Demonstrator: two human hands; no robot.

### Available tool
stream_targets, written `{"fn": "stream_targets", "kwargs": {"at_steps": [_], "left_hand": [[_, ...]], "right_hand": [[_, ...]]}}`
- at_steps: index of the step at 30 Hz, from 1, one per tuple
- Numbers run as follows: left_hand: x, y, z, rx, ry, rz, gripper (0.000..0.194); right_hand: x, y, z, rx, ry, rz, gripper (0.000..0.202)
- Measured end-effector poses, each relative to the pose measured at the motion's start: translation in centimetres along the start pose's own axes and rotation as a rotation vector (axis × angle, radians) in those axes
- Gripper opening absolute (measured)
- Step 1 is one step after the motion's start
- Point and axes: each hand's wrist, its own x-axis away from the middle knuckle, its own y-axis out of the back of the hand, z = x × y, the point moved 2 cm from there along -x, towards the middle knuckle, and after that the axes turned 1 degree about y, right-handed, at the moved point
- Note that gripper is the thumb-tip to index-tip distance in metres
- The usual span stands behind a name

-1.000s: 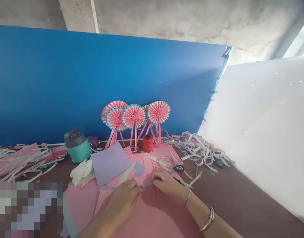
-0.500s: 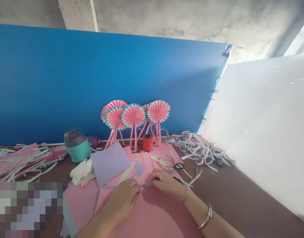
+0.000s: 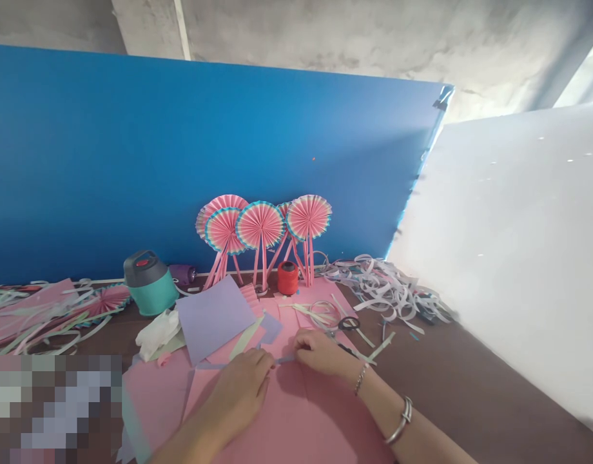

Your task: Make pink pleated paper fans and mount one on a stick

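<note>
A large pink sheet (image 3: 287,419) lies in front of me, with a narrow bluish strip (image 3: 285,360) along its far edge. My left hand (image 3: 245,380) rests on the sheet, its curled fingers at the strip. To its right, my right hand (image 3: 318,350) has its fingers bent together at the strip's other part, touching the edge. What lies under either hand's fingertips is hidden. Beyond them are a lavender sheet (image 3: 216,316), a pale green strip (image 3: 248,335) and black-handled scissors (image 3: 349,323).
Several pleated pink rosettes (image 3: 260,224) stand against the blue panel (image 3: 180,142). Nearby are a red thread spool (image 3: 287,278), a teal and grey container (image 3: 154,290) and crumpled white material (image 3: 157,334). Curled paper strips (image 3: 388,290) are heaped at the right, beside a white wall (image 3: 519,245).
</note>
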Motion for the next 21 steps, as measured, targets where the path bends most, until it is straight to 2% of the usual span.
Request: {"fn": "stream_targets", "kwargs": {"at_steps": [9, 15, 21], "left_hand": [[0.0, -0.1, 0.0, -0.062, -0.016, 0.025, 0.039], [-0.3, -0.1, -0.7, -0.188, -0.029, 0.117, 0.052], [-0.4, -0.4, -1.2, -0.286, -0.014, 0.145, 0.053]], "right_hand": [[-0.2, -0.1, -0.3, 0.036, 0.009, -0.007, 0.012], [-0.2, -0.3, -0.5, 0.037, -0.006, -0.026, 0.011], [-0.1, -0.2, -0.3, 0.078, 0.003, -0.033, 0.011]]}}
